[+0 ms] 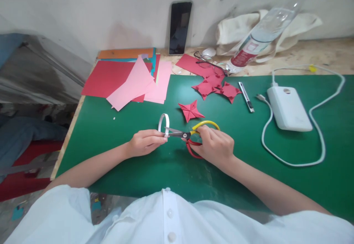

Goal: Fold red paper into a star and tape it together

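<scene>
Viewing from the head camera: a white paper strip (163, 123), curled into a loop, is pinched at its lower end between the fingers (159, 137) of the left hand (145, 142), which are closed on it. The loop stands upright just above that hand, over the green desk (116, 151). The scissors (190, 135) are held in the right hand (214, 146), fingers closed through the yellow and red handles. Their long axis is seen running nearly level, blades pointing left toward the strip; the tips meet the strip at its base, blades only slightly apart. Both forearms are laid on the desk, converging. A folded red star (190, 111) is noted just beyond the scissors, apart from them
</scene>
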Demonstrator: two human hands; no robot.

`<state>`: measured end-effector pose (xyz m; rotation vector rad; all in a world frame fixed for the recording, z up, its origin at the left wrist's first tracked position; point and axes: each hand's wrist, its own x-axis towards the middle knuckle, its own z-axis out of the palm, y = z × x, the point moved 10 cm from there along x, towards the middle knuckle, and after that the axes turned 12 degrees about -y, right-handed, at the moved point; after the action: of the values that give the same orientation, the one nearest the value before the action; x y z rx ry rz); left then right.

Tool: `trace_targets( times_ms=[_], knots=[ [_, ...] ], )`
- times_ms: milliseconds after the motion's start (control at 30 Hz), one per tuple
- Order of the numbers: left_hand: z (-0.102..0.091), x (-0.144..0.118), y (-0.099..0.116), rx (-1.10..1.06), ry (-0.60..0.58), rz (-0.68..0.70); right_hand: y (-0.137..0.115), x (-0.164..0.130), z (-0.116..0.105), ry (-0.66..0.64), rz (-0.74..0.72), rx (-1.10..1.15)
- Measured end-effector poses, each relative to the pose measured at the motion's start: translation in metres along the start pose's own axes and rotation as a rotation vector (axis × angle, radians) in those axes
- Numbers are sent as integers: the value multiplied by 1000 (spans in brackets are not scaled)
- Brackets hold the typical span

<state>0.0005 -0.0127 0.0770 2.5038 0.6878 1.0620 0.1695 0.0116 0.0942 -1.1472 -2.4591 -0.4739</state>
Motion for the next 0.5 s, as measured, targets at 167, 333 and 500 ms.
trace_targets(
  times_ms=[167, 333, 500],
  knots=[
    [1, 1, -3, -36, -4, 2, -2, -1, 5, -24, -28, -25],
    [0, 1, -4, -55, -14, -5, -4, -1, 4, 2, -85, -11],
    [-1, 1, -4, -62, -20, 0, -2, -2, 1, 40, -107, 6]
  ],
)
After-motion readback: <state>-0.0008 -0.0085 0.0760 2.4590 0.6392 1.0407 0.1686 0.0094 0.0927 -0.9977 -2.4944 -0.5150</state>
